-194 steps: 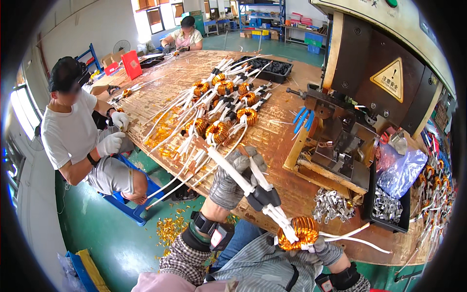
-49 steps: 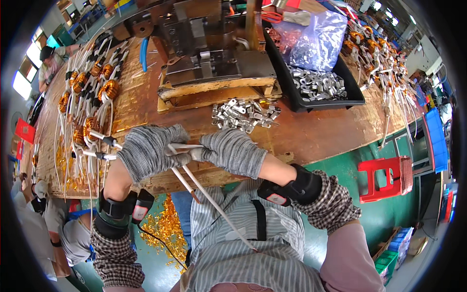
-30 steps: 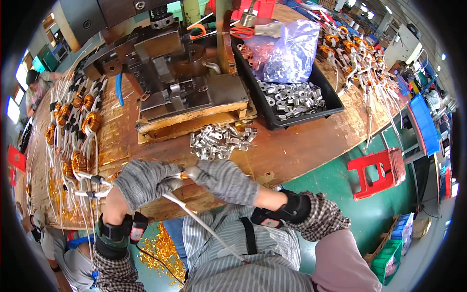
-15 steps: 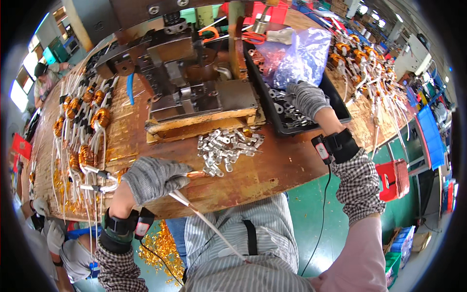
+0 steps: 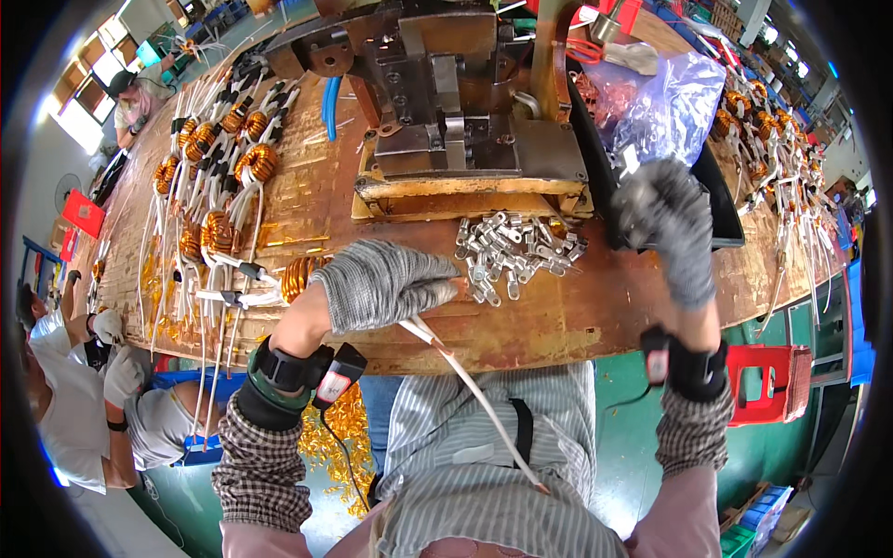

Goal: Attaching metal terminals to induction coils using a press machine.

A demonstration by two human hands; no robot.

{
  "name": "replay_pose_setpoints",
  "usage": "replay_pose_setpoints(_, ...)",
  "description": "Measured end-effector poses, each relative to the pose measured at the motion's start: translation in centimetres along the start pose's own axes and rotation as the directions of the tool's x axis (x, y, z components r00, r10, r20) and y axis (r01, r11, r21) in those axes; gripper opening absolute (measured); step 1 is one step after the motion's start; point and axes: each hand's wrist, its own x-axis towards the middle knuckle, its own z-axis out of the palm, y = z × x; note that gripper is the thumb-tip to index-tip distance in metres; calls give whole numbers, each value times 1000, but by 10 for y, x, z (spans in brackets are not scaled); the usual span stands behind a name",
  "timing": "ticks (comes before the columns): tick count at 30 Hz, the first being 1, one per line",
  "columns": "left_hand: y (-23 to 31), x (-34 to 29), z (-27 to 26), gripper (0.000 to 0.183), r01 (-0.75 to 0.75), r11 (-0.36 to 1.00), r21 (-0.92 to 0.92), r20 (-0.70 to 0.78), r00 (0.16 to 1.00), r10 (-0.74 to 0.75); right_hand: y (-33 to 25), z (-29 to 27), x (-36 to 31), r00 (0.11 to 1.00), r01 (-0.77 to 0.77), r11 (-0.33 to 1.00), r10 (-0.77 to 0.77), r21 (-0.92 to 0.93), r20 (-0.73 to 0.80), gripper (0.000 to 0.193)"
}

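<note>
My left hand (image 5: 386,284), in a grey knit glove, rests on the wooden bench's front edge and is closed on a white sleeved wire lead (image 5: 474,391) that trails down over my striped shirt. A copper toroid coil (image 5: 299,275) lies just left of that hand. A pile of small silver metal terminals (image 5: 516,253) sits right of its fingertips. My right hand (image 5: 662,221), also gloved, is raised over the near edge of a black tray (image 5: 727,229). Its fingers are curled and blurred, so whatever may be in them is hidden.
A metal press fixture (image 5: 446,102) on a wooden base stands behind the terminals. A clear plastic bag (image 5: 662,102) lies in the tray. Several copper coils with white leads (image 5: 223,167) cover the bench's left. A seated person in gloves (image 5: 70,409) is at lower left; a red stool (image 5: 770,383) at right.
My right hand let go of the wire, reached into the black tray, and has now lifted back toward me. My left hand kept hold of the wire at the bench edge.
</note>
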Motion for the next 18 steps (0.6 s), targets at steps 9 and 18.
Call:
replay_pose_setpoints(9, -9, 3, 4, 28, -46, 999, -21, -63, 997, 44, 40, 74, -67, 874, -369, 927, 322, 66, 363, 12)
replay_pose_setpoints(18, -7, -1, 3, 26, -199, 976, 92, -40, 978, 203, 42, 87, -65, 841, -440, 889, 360, 124, 404, 12)
